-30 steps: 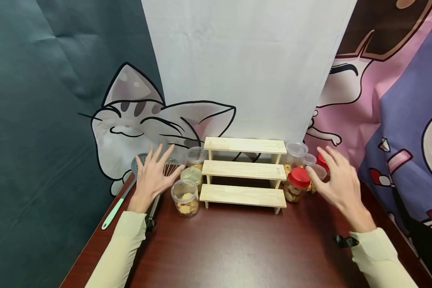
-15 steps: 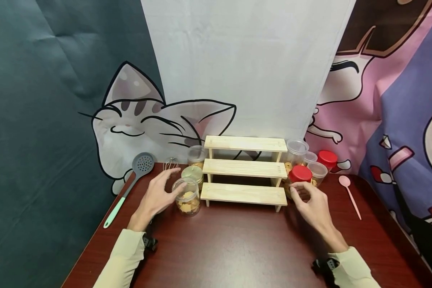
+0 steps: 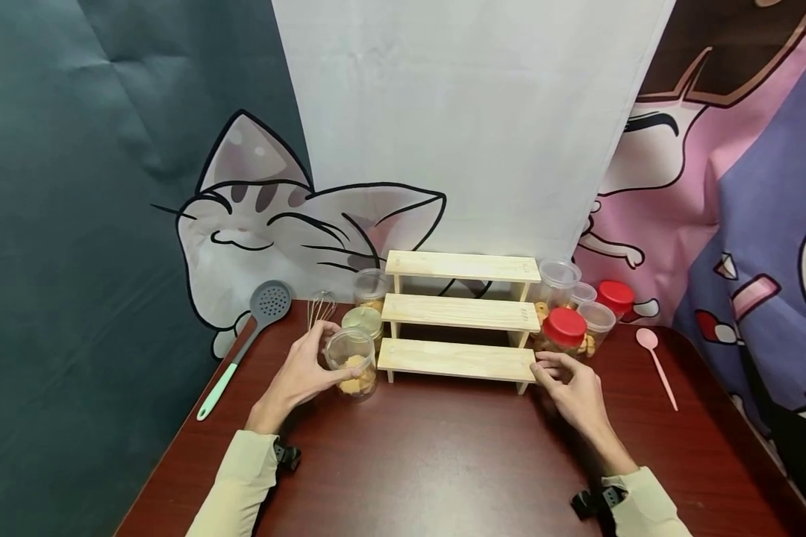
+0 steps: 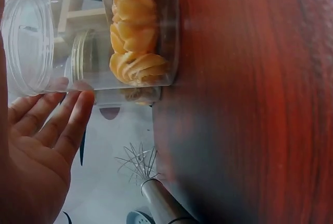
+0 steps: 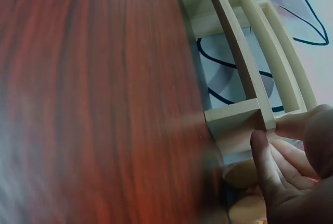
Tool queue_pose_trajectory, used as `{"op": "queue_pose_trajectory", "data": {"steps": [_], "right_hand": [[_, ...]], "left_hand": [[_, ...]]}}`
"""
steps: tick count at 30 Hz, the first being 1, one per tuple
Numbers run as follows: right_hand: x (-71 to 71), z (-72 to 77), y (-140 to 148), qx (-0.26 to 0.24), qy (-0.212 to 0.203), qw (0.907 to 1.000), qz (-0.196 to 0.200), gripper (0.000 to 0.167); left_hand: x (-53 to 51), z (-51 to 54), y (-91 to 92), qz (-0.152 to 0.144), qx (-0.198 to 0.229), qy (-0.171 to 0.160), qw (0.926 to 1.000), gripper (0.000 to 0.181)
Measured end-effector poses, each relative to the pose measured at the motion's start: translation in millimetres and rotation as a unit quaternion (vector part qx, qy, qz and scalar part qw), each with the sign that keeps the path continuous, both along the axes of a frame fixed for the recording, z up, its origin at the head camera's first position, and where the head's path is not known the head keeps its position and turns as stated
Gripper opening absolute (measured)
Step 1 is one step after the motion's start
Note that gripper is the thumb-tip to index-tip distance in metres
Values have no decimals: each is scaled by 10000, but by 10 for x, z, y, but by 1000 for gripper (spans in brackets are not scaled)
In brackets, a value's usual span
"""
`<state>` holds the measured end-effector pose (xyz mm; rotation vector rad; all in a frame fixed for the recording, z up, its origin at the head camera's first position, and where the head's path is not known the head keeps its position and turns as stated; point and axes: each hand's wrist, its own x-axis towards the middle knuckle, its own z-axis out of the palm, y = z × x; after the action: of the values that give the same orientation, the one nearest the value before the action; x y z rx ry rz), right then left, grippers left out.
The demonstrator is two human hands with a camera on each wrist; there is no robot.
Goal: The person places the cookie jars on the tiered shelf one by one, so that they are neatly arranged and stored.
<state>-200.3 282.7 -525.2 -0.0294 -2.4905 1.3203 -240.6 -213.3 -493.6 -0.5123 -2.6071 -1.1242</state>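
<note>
In the head view my left hand (image 3: 302, 377) is around a clear plastic jar (image 3: 351, 350) without a lid, thumb in front and fingers behind. The left wrist view shows yellow cookies (image 4: 135, 36) inside this jar, its base on the table and my fingertips at its side. A three-step wooden display rack (image 3: 457, 359) stands at the middle of the table. At the right end of its lowest board, my right hand (image 3: 571, 391) pinches the edge between thumb and fingers. The right wrist view shows the same rack (image 5: 242, 60) with the thumb and fingertip on the board's corner.
A gold-lidded jar (image 3: 363, 321) and another clear jar (image 3: 371, 287) stand behind the held jar. Several jars, including a red-lidded one (image 3: 564, 326), crowd the rack's right side. A whisk (image 3: 321, 307), a slotted spoon (image 3: 271, 302) and a pink spoon (image 3: 648, 339) lie outward.
Both raised, spread hands have come down. My left hand has moved onto the open jar; my right hand has moved left past the red-lidded jar to the rack's lowest board and pinches it.
</note>
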Motion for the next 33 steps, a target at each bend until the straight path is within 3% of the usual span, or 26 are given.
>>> {"op": "queue_pose_trajectory", "data": {"steps": [7,12,18,24,33], "right_hand": [[27,-19,8,-1020,-403,9934,333,40],[10,-50,14,-1379,-569,9878,451,43],[-8,-73,27,-1489,-568,9858,536,44],[-21,-54,36,-1680,-514,9826,608,44],[-14,-77,6,-1701,-576,9818,624,44]], "left_hand": [[21,17,18,-97,-161,-80,9998,91],[38,94,11,-68,-134,183,9997,84],[53,360,67,-33,190,633,9978,79],[24,648,310,-244,329,1018,9940,82],[-84,846,782,-653,746,795,9919,91]]}}
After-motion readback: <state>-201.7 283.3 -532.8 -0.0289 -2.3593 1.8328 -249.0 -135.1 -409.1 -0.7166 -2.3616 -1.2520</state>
